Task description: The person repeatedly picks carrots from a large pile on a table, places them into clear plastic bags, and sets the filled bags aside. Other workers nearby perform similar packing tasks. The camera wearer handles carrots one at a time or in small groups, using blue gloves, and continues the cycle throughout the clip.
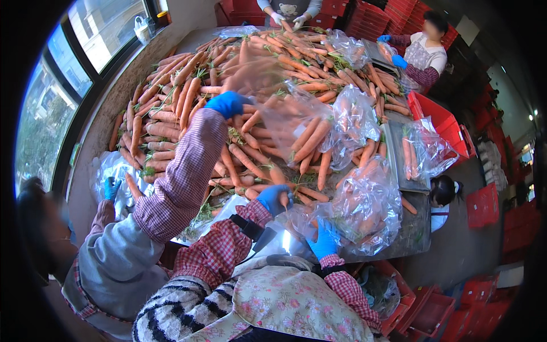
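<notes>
My left hand, in a blue glove, grips a carrot at the near edge of the carrot heap. To its right, my blue-gloved right hand holds the edge of a clear plastic bag. Part of that bag is hidden by the glove, and its contents are hard to make out. Just beyond my right hand lies a bulky cluster of clear bags with carrots inside.
A co-worker's gloved hand reaches across from the left, near blurred carrots and a clear bag. More people work at the far side. At right are a metal scale with bagged carrots and a red crate. Another crate stands below the table.
</notes>
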Tool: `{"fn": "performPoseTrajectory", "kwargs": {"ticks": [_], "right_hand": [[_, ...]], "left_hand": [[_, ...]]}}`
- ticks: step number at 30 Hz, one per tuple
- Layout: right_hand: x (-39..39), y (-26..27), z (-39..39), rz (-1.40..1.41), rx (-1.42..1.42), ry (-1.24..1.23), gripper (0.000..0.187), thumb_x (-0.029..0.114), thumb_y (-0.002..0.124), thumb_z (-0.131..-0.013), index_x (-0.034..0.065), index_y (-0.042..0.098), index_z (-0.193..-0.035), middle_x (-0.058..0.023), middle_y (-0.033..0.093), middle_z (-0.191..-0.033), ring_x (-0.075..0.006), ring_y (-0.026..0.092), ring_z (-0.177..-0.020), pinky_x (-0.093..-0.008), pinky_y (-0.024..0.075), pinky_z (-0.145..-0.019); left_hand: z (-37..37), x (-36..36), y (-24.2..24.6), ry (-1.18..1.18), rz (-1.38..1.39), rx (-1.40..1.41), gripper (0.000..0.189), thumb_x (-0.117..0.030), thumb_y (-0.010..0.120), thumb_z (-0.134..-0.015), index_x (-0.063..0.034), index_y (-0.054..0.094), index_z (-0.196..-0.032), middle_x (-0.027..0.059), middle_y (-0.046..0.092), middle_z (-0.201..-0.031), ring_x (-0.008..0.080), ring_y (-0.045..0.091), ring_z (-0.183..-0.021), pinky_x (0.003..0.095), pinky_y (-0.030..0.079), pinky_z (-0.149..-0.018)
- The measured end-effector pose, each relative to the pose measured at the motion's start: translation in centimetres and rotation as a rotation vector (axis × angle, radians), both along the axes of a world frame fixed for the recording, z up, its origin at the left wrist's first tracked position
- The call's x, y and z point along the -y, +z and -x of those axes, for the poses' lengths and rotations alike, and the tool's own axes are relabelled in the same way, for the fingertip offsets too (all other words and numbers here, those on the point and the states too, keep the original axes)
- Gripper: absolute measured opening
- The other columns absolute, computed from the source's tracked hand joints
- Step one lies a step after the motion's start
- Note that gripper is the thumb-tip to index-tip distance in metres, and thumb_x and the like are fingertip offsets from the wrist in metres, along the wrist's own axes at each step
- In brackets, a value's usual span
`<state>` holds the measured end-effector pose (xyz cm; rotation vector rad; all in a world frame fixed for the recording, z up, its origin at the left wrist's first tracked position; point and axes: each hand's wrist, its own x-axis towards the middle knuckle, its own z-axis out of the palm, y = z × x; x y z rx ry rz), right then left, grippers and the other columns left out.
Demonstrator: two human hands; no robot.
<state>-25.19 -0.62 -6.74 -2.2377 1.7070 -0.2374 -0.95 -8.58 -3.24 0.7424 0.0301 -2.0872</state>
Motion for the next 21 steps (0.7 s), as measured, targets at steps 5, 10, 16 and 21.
{"fn": "performPoseTrajectory", "kwargs": {"ticks": [5, 10, 16, 21], "right_hand": [[-0.1, 0.4, -0.1, 0.033, -0.019, 0.005, 0.075, 0.036, 0.074, -0.065, 0.0090, 0.043, -0.128, -0.0150, 0.049, -0.124, -0.0345, 0.046, -0.114, -0.0464, 0.0382, -0.093], [0.1, -0.1, 0.1, 0.082, 0.066, 0.022, 0.069, 0.035, 0.071, -0.067, 0.0088, 0.044, -0.126, -0.0147, 0.050, -0.121, -0.0351, 0.048, -0.109, -0.0481, 0.0385, -0.091], [0.3, -1.0, 0.0, 0.046, -0.086, -0.010, 0.075, 0.032, 0.070, -0.068, 0.0122, 0.039, -0.133, -0.0172, 0.053, -0.118, -0.0373, 0.053, -0.102, -0.0485, 0.0416, -0.088], [0.3, -2.1, 0.5, 0.026, 0.031, -0.033, 0.077, 0.032, 0.068, -0.070, 0.0175, 0.035, -0.138, -0.0184, 0.052, -0.119, -0.0382, 0.054, -0.103, -0.0512, 0.0410, -0.089]], "left_hand": [[-1.7, 2.7, 2.3, 0.107, 0.018, 0.222, 0.023, -0.024, 0.050, -0.091, -0.0028, 0.055, -0.086, 0.0096, 0.055, -0.076, 0.0238, 0.054, -0.070, 0.0316, 0.046, -0.065], [-6.0, 9.0, 7.2, 0.266, 0.461, 0.420, 0.041, -0.037, 0.049, -0.092, 0.0003, 0.054, -0.106, 0.0145, 0.060, -0.096, 0.0281, 0.058, -0.087, 0.0363, 0.049, -0.081], [-0.6, 15.1, 1.2, 0.404, 0.677, 0.248, 0.035, -0.034, 0.054, -0.090, -0.0040, 0.057, -0.107, 0.0120, 0.061, -0.097, 0.0221, 0.058, -0.088, 0.0348, 0.048, -0.075], [10.8, 13.6, -13.5, -0.490, 0.777, 1.597, 0.031, -0.035, 0.061, -0.084, -0.0085, 0.066, -0.099, 0.0112, 0.064, -0.078, 0.0244, 0.061, -0.071, 0.0373, 0.049, -0.066]]}}
